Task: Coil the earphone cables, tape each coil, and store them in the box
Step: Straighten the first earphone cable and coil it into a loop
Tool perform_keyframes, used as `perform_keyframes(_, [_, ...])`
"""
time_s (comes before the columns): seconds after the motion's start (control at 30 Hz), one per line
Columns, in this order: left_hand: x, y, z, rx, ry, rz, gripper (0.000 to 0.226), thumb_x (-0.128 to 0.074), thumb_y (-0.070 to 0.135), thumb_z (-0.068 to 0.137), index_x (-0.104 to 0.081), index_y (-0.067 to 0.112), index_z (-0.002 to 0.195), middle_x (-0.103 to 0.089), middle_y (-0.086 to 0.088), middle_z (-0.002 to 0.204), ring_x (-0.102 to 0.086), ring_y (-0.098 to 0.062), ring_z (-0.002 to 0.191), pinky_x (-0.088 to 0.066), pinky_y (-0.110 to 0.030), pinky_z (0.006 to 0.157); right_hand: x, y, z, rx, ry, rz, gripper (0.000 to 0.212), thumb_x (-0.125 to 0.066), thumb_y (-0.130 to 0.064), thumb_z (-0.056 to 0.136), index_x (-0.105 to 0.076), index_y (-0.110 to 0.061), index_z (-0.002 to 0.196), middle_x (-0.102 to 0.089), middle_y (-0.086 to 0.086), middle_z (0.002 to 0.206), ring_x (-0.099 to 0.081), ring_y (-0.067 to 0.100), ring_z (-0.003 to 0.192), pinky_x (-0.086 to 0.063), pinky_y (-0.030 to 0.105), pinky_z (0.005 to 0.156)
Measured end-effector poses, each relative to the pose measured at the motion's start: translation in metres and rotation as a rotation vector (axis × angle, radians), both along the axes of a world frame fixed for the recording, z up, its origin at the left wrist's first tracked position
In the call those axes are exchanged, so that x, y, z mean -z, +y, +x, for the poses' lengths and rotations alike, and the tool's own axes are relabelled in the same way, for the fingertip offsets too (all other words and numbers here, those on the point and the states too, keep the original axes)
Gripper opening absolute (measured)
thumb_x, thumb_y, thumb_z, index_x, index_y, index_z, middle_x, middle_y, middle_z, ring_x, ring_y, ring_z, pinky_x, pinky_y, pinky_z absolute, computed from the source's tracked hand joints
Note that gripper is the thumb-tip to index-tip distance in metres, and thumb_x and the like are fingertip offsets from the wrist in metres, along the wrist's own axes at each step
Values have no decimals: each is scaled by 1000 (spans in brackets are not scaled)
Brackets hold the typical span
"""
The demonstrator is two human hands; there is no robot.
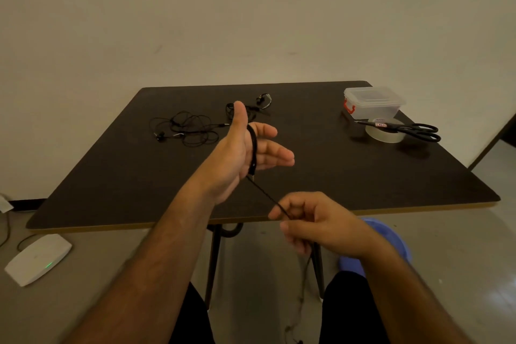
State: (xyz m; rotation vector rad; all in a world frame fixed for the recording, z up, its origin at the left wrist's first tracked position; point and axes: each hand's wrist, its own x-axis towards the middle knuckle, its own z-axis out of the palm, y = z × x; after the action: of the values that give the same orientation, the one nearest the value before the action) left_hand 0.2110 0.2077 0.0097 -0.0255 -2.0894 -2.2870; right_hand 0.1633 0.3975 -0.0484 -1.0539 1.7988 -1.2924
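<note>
Black braided earphone cable (253,148) loops over the flat, straight fingers of the left hand (243,153), then runs taut down toward the right hand (310,220), which pinches it near the desk (363,176) front edge. 2 more earphones lie tangled beyond the left hand; the lidded box (374,102), tape roll (386,134) and scissors (413,130) sit far right, with bare desk between.

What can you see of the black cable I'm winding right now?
The black cable looks braided and thicker where it loops over the open left hand, passing between the raised thumb and straight fingers. Below the palm a small joint piece shows; from there a thinner strand runs taut, down and right, to the right hand, which pinches it. Past that hand it hangs toward the floor. Its end is unclear.
</note>
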Motion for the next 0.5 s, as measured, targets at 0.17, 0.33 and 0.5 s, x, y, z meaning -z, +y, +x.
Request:
perform_keyframes(0.17, [12, 9, 4, 69, -147, -243, 90, -9, 81, 72, -55, 16, 114, -75, -9, 98, -70, -19, 95, -49, -38, 94, -40, 2, 0, 164, 433, 85, 16, -62, -18, 93, -64, -34, 95, -66, -7, 78, -62, 2, 66, -52, 22, 65])
perform_keyframes(0.33, [17, 23, 12, 250, -191, -254, 96, -3, 76, 79, -58, 6, 117, -66, -14, 85, -67, -23, 75, -54, -30, 74, -57, -2, -11, 267, 648, -72, 14, -68, -13, 88, -68, -26, 93, -68, -12, 84, -67, 0, 81, -55, 20, 76])
perform_keyframes(0.5, [16, 32, 18, 341, -184, -138, 80, -3, 79, 75, -52, 17, 90, -58, -8, 71, -51, -15, 58, -41, -25, 54, -65, -5, -27, 154, 428, -215, 16, -65, 2, 88, -67, -7, 101, -70, 6, 87, -70, 15, 73, -58, 28, 73])
